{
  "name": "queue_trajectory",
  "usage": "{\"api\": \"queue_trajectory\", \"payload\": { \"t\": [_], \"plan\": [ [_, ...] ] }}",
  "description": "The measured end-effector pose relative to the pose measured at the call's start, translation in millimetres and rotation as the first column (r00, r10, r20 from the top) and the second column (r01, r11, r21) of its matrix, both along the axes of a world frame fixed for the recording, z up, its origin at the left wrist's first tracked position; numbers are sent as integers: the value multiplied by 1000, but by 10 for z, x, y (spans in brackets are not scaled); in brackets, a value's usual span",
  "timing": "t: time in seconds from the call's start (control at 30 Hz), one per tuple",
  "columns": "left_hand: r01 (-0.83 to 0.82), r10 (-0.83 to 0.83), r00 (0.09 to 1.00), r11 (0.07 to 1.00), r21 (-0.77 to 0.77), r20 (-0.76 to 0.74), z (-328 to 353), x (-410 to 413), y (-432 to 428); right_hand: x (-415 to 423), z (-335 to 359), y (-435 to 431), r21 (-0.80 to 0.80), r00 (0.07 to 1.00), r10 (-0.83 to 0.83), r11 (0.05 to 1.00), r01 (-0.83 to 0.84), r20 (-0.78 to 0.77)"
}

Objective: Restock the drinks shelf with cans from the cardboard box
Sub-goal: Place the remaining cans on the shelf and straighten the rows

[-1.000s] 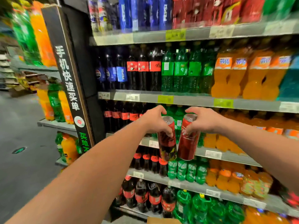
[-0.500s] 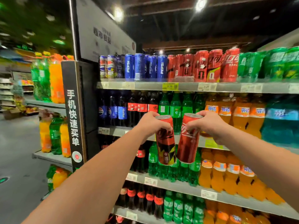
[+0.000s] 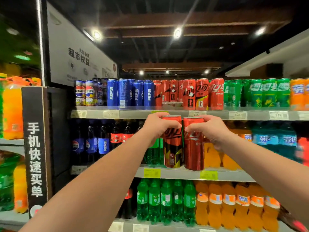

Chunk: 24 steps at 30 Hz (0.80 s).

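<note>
Left hand (image 3: 157, 128) gripped a red-and-black Coca-Cola can (image 3: 173, 148) near its top, fingers curled round it. Right hand (image 3: 212, 131) gripped a plain red Coca-Cola can (image 3: 194, 151) the same way. Both cans were upright and side by side; could not tell whether they touched. They were held just below the front edge of the top shelf (image 3: 133, 114), neither yet on it. Directly above the grip stood the shelf's row of red cans (image 3: 189, 94), with a low gap in its front rank just above the left hand, judged the likely slot. Judgement: mid-task, two cans in hand and unplaced, so the lift over the edge and the set-down remained. The cardboard box was out of view, so remaining stock unknown. Surface: grey shelf with price tags along its lip. Far left of the grip, a black sign panel (image 3: 35, 156) with white characters. Up and left, blue Pepsi cans (image 3: 112, 93). Up and right, green Sprite cans (image 3: 267, 92), then orange cans (image 3: 297, 92). Below and behind the hands, shelves of bottled drinks (image 3: 167, 201). Overhead, a dark ceiling with spotlights (image 3: 177, 33).
</note>
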<state>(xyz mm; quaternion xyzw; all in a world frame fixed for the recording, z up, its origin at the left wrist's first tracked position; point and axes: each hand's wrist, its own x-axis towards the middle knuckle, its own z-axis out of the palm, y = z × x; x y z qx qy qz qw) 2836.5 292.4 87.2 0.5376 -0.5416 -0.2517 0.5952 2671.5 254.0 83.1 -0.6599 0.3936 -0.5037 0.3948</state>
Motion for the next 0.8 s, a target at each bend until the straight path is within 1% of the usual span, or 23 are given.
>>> {"api": "queue_trajectory", "payload": {
  "t": [0.17, 0.3, 0.4, 0.53, 0.63, 0.8],
  "plan": [
    [75, -75, 997, 997, 15, 31, 218, -20, -272, -58, 191, -189, -5, 993, -109, 994, 109, -39],
    [131, -131, 991, 991, 3, 15, 321, -27, -446, -76, 294, -287, -14, 990, -135, 991, 135, -30],
    [145, -145, 989, 989, -8, 35, 376, -8, -543, -45, 357, -346, -31, 988, -154, 988, 154, -21],
    [146, -144, 988, 989, -37, 48, 455, 69, -692, 28, 435, -465, -53, 986, -168, 985, 167, -16],
    [122, -120, 992, 990, -70, 30, 549, 138, -796, 103, 542, -589, -76, 986, -164, 984, 163, -12],
    [64, -61, 998, 988, -138, 27, 779, 238, -942, 221, 792, -811, -117, 993, -117, 986, 117, 3]
  ]
}}
